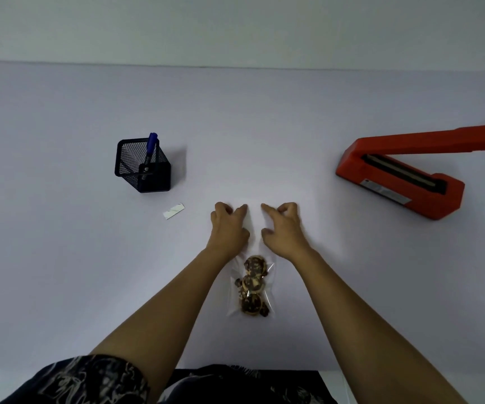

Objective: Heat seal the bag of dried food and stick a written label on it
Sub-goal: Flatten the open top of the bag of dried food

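A clear plastic bag [267, 298] of brown dried food lies flat on the white table [60, 258] in front of me, with its empty upper part reaching away from me. My left hand [227, 227] and my right hand [284, 227] rest side by side on that upper part. Their bent fingers and thumbs press the film against the table. The bag's mouth is hard to make out against the white surface. A small white label [173, 211] lies on the table to the left of my hands. Further left, a blue marker [151, 147] stands in a black mesh pen holder [142, 166].
An orange heat sealer [401, 176] sits at the right with its arm raised, and its cable runs off at the right edge. A pale wall rises behind the table's far edge. My patterned dark clothing fills the bottom of the view.
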Action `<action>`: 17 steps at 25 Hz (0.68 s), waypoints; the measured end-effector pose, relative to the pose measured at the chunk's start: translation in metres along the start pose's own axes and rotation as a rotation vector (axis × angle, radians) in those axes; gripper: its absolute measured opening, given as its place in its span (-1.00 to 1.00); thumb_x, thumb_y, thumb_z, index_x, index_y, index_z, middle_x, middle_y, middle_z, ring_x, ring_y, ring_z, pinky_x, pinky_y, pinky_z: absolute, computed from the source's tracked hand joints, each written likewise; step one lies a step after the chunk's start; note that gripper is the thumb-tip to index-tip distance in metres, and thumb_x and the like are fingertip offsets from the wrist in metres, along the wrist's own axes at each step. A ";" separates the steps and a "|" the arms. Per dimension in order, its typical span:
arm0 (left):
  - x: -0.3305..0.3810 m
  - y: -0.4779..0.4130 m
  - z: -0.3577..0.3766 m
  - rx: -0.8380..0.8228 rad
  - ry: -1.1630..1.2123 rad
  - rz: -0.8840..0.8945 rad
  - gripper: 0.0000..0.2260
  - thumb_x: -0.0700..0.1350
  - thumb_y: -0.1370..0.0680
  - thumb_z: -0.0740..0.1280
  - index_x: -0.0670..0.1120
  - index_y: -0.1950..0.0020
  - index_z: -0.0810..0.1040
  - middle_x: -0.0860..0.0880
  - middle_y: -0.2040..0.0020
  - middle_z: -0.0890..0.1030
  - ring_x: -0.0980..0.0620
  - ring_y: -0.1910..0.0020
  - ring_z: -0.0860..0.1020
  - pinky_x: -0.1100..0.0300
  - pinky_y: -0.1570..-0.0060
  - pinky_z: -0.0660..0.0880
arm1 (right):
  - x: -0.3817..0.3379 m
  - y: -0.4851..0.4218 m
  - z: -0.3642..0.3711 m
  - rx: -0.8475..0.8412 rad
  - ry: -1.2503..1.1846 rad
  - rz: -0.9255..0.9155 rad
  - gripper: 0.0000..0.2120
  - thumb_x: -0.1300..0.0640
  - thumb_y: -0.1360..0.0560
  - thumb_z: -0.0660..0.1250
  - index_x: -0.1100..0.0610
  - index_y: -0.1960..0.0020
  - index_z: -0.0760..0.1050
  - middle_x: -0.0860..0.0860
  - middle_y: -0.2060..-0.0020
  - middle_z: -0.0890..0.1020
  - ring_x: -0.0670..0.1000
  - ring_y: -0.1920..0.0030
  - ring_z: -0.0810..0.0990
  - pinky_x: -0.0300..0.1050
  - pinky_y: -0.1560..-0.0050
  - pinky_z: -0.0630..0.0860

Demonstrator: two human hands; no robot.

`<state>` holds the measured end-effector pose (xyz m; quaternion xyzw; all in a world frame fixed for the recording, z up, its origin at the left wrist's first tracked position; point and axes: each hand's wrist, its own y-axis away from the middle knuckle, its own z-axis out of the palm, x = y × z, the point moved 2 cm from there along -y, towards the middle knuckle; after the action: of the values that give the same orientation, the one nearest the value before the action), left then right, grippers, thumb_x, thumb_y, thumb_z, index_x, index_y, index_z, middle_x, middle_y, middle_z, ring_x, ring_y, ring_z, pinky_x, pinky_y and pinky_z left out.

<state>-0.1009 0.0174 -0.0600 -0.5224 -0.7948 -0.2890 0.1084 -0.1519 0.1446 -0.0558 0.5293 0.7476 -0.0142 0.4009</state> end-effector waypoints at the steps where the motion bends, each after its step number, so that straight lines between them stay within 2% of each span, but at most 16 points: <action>1: 0.003 0.001 0.000 0.002 0.037 -0.038 -0.69 -0.34 -0.43 0.17 -0.18 -0.16 0.40 -0.22 -0.13 0.29 -0.21 -0.11 0.30 0.13 0.00 0.27 | 0.000 0.000 0.001 0.037 -0.026 -0.002 -0.43 0.25 -0.46 0.30 0.09 -0.43 0.25 0.11 -0.25 0.20 0.08 -0.30 0.27 -0.18 -0.35 0.25; 4: 0.007 0.002 -0.002 0.010 0.091 -0.087 -0.68 -0.35 -0.45 0.18 -0.16 -0.18 0.41 -0.20 -0.17 0.27 -0.22 -0.11 0.32 0.13 -0.04 0.33 | 0.004 -0.002 0.004 0.091 -0.084 0.005 -0.45 0.33 -0.43 0.32 0.14 -0.40 0.32 0.13 -0.24 0.24 0.07 -0.25 0.36 -0.25 -0.29 0.30; 8: 0.004 0.001 -0.005 -0.008 0.203 -0.156 -0.50 -0.26 -0.44 0.32 -0.12 -0.38 0.34 -0.18 -0.27 0.26 -0.20 -0.21 0.34 0.07 -0.24 0.36 | 0.007 -0.001 0.006 0.132 -0.148 0.007 -0.46 0.34 -0.42 0.31 0.16 -0.38 0.34 0.12 -0.21 0.29 0.07 -0.18 0.42 -0.26 -0.23 0.33; 10: 0.002 0.001 -0.004 -0.015 0.236 -0.176 -0.46 -0.23 -0.43 0.35 -0.14 -0.39 0.30 -0.17 -0.29 0.26 -0.19 -0.23 0.36 0.05 -0.26 0.38 | 0.007 0.000 0.006 0.152 -0.215 0.018 -0.46 0.33 -0.41 0.31 0.17 -0.37 0.34 0.10 -0.19 0.32 0.05 -0.16 0.44 -0.22 -0.19 0.39; 12: 0.002 0.003 -0.006 0.024 0.294 -0.181 -0.47 -0.19 -0.44 0.35 -0.16 -0.38 0.30 -0.17 -0.30 0.29 -0.18 -0.24 0.39 0.03 -0.25 0.40 | 0.007 0.004 0.002 0.193 -0.347 0.054 -0.48 0.32 -0.41 0.33 0.15 -0.35 0.35 0.02 -0.13 0.33 0.00 -0.07 0.45 -0.23 -0.07 0.43; 14: 0.007 0.004 -0.013 0.125 0.333 -0.152 -0.52 -0.21 -0.46 0.33 -0.20 -0.37 0.32 -0.18 -0.29 0.34 -0.15 -0.22 0.42 0.09 -0.23 0.39 | 0.012 0.007 -0.007 0.311 -0.494 0.102 -0.55 0.29 -0.43 0.34 0.12 -0.30 0.37 0.00 -0.08 0.39 0.01 0.00 0.48 -0.21 0.01 0.45; 17: 0.029 -0.001 -0.020 0.220 0.318 -0.026 -0.56 -0.26 -0.49 0.29 -0.25 -0.36 0.34 -0.20 -0.28 0.38 -0.13 -0.19 0.45 0.16 -0.18 0.37 | 0.038 0.015 -0.026 0.564 -0.620 0.258 -0.60 0.26 -0.46 0.32 0.14 -0.27 0.36 0.06 -0.09 0.47 0.06 -0.08 0.50 -0.11 -0.08 0.48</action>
<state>-0.1165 0.0278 -0.0302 -0.4447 -0.8012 -0.2808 0.2854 -0.1596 0.1921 -0.0557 0.6779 0.4865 -0.3258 0.4446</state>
